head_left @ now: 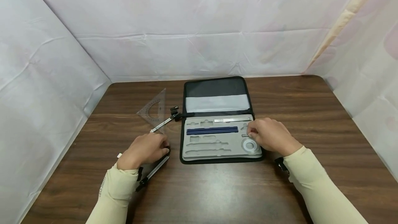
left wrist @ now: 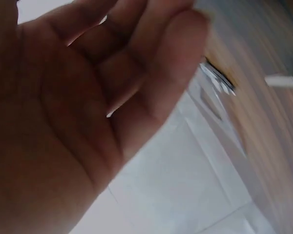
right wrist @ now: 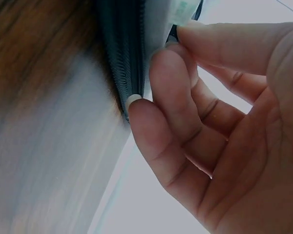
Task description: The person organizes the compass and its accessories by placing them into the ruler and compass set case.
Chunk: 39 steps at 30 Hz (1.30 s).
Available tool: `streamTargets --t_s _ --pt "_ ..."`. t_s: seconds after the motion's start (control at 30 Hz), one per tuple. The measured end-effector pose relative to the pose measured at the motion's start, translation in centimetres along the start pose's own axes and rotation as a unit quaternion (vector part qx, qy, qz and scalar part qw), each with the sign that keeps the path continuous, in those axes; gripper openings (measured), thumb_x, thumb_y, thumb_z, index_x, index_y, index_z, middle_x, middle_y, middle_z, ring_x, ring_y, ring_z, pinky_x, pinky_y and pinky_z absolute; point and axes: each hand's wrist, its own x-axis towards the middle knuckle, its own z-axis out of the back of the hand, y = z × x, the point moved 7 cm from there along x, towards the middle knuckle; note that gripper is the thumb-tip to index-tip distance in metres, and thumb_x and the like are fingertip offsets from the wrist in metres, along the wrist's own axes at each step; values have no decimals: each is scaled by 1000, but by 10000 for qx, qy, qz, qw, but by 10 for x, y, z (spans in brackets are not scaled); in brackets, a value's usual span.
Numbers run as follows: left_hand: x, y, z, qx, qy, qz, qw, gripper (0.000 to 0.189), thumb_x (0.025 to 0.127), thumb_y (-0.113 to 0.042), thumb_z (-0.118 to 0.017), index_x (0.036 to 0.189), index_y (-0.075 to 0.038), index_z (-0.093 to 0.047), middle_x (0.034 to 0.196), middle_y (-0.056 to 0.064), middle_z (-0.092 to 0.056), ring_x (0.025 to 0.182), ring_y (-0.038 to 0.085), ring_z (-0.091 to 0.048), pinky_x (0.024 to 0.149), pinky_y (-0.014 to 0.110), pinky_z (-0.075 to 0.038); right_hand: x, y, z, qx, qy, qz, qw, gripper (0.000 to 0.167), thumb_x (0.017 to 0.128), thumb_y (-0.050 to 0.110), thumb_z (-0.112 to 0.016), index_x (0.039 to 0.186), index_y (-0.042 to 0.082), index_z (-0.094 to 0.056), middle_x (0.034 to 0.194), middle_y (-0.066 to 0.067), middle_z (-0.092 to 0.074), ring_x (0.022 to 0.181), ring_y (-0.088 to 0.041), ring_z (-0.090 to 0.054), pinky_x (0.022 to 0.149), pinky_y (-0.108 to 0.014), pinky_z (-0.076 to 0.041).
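- Case, open — mid-counter.
- Right hand: case's four o'clock; fingers bent, hold unclear.
- Left hand: eight o'clock, beside compass; grip unclear.
- Apparent step: tray work — next wants fine pinching.

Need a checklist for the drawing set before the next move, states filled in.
1. Zip case open: ok.
2. Blue pencils in the foam tray: ok.
3. Two long lower slots free: ok, both bare.
4. Set square clear of tools: not ok, the farther compass overlaps its near corner in the head view.
5. Left hand has a grip on the nearer compass: cannot tell, contact unclear.
6. Right hand, at the tray's right side, pinching a part: cannot tell, fingers hide it.
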Motion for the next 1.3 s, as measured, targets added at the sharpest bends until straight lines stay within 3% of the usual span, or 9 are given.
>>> streamTargets --t_s 0.2,0.33,0.5,0.67,0.87,1.0,1.17,1.3 --pt "10 -19 11 -310 -1076 -338 9931 5 92 -26 -72 93 -23 -68 77 -13 -61 68 8 -58 59 37 -48 0 9 3 -60 -165 170 9997 7 92 14 -71 91 18 -76 85 6 -68 72 -10 -58 62 -39 -52" --pt "15 -37 19 -508 -1769 -742 9801 8 91 -25 -74 98 -23 -71 80 -15 -65 70 3 -60 61 32 -50 -1 18 6 -111 -291 345 9989 8 93 16 -71 97 15 -77 91 6 -71 75 -9 -60 63 -38 -53" --pt "20 -66 24 -458 -2304 -1431 9614 11 92 -25 -75 102 -20 -76 89 -10 -70 72 3 -61 62 29 -50 -2 34 11 -55 -598 542 9967 4 91 14 -72 92 16 -76 83 9 -67 69 -8 -55 60 -33 -50" --pt "25 -99 20 -535 -2368 -2128 9465 14 93 -26 -74 105 -18 -74 92 -9 -70 71 2 -60 59 25 -49 -4 65 10 393 -893 1215 9878 7 94 20 -70 100 16 -73 87 9 -65 72 -5 -58 63 -29 -51" --pt "28 -125 20 -874 -2345 -2536 9344 14 90 -26 -78 90 -20 -64 81 -14 -63 63 -2 -52 55 19 -43 -12 92 10 922 -1438 2283 9585 17 88 12 -77 104 13 -70 101 4 -66 76 -6 -61 62 -23 -50" --pt "27 -131 21 -910 -2436 -2623 9293 15 90 -22 -77 83 -21 -64 77 -15 -59 62 -3 -50 55 16 -41 -14 98 12 1074 -1646 2687 9429 17 84 5 -79 98 13 -72 103 6 -65 79 -5 -61 63 -20 -50" --pt "26 -133 22 -965 -2505 -2744 9234 12 90 -18 -77 83 -20 -67 78 -13 -60 63 -2 -50 56 16 -41 -14 100 10 1157 -1601 2818 9389 18 83 2 -79 96 13 -73 103 6 -66 79 -2 -61 64 -18 -49" --pt "27 -134 20 -1058 -2420 -2768 9239 10 91 -18 -76 85 -19 -68 79 -12 -61 63 -1 -50 56 15 -41 -13 100 8 1211 -1637 2878 9358 17 84 1 -78 94 13 -73 99 7 -67 76 -1 -60 63 -17 -49"
